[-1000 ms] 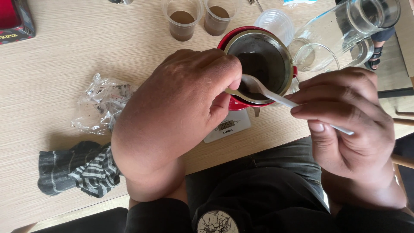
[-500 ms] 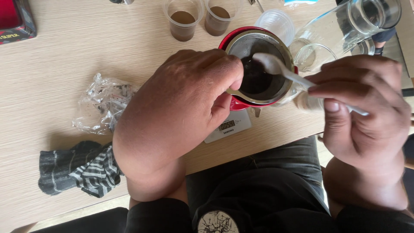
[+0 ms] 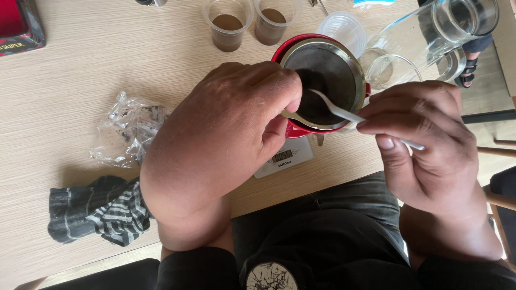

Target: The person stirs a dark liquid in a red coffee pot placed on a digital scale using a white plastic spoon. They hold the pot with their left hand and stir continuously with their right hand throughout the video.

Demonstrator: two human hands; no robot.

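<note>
From the head camera, the red-rimmed metal filter cup (image 3: pixel 324 80) standing on the small white scale (image 3: pixel 285 157) is the landmark for everything else. The left hand (image 3: pixel 226 134) is closed over the near left edge of that cup, fingers curled onto its rim, steadying it. The right hand (image 3: pixel 424 137), just right of the cup, pinches the handle of a white plastic spoon (image 3: pixel 344 111) between thumb and fingers; the spoon's bowl dips into the dark wet grounds inside the cup. A second ago the spoon lay lower across the rim, half a second ago its bowl stood lifted near the cup's far right edge, and now it points down into the middle, so the spoon is circling in the cup, which reads as stirring under way while the cup and scale have not shifted. Beyond the cup stand two clear plastic cups (image 3: pixel 247 21) with brown liquid and empty glassware (image 3: pixel 430 37) to the right. Left of the cup lie a crumpled clear wrapper (image 3: pixel 129 134) and a striped dark cloth (image 3: pixel 99 212).
</note>
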